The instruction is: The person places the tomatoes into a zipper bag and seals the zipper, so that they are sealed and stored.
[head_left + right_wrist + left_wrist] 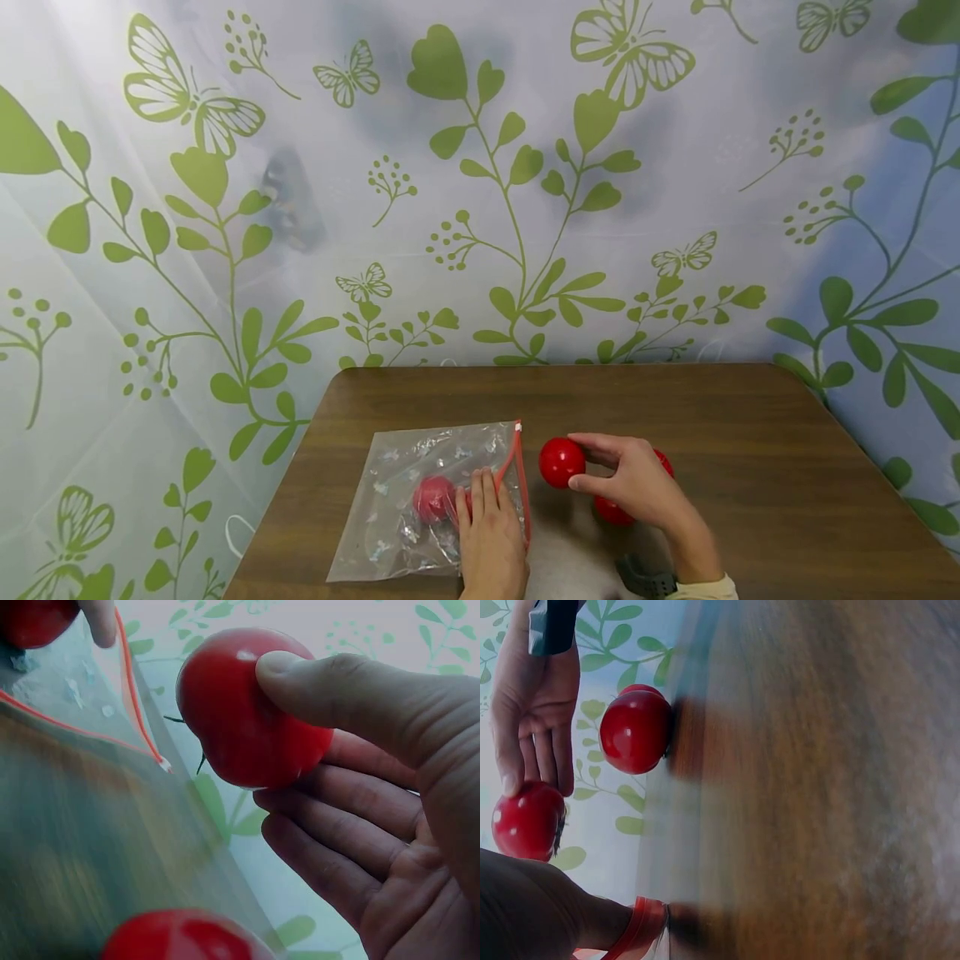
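At 10 o'clock, the right hand's grip, a dark band at its wrist, holds a tomato at 9 between thumb and fingers. Nearer the middle, also towards 10, sits another tomato, a red sliver showing at its 12. The left hand looms dark at 8; red bag trim lies at 7. The desk fills 3; leafy cloth backs 9.

We could pass over the table behind the plastic bag, but red tomatoes obstruct its right.
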The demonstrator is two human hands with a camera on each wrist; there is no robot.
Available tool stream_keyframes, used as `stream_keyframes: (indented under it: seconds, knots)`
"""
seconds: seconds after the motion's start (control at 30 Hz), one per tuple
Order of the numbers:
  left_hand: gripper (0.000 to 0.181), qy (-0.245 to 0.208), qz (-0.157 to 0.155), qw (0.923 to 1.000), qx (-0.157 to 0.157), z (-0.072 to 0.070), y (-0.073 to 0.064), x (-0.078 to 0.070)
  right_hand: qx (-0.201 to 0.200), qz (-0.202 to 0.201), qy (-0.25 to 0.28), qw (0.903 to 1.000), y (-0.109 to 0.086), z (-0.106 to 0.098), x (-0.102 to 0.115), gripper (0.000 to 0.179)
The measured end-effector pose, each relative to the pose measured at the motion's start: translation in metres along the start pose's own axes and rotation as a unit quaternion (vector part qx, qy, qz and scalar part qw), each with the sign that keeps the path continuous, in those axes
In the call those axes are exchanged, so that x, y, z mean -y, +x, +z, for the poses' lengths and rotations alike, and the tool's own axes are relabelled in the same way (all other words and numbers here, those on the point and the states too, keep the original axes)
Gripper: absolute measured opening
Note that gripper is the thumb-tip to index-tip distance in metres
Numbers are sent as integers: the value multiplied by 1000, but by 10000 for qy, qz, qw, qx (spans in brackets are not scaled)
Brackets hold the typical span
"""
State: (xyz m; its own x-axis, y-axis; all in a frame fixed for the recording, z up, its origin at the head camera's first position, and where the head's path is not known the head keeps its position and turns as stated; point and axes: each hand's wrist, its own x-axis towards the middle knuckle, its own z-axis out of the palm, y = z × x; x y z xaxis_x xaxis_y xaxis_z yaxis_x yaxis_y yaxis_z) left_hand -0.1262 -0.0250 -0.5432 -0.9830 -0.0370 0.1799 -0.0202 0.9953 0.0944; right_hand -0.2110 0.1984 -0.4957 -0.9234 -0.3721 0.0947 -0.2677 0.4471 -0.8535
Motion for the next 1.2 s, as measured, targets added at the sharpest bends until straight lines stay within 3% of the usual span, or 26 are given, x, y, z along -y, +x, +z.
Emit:
stream_keyframes:
  seconds: [0.73, 1.0, 1.2]
  knots:
    - [102, -175, -105, 9998, 37, 2, 2, -1, 543, -187, 19, 9984, 23, 54, -6, 59]
    - [102, -182, -143, 9996, -180, 3, 0, -1, 408, -253, -79, 9988, 27, 71, -13, 58]
    - [88, -216, -117, 9994, -226, 4, 0, -2, 378, -230, -240, 9987, 29, 81, -15, 58]
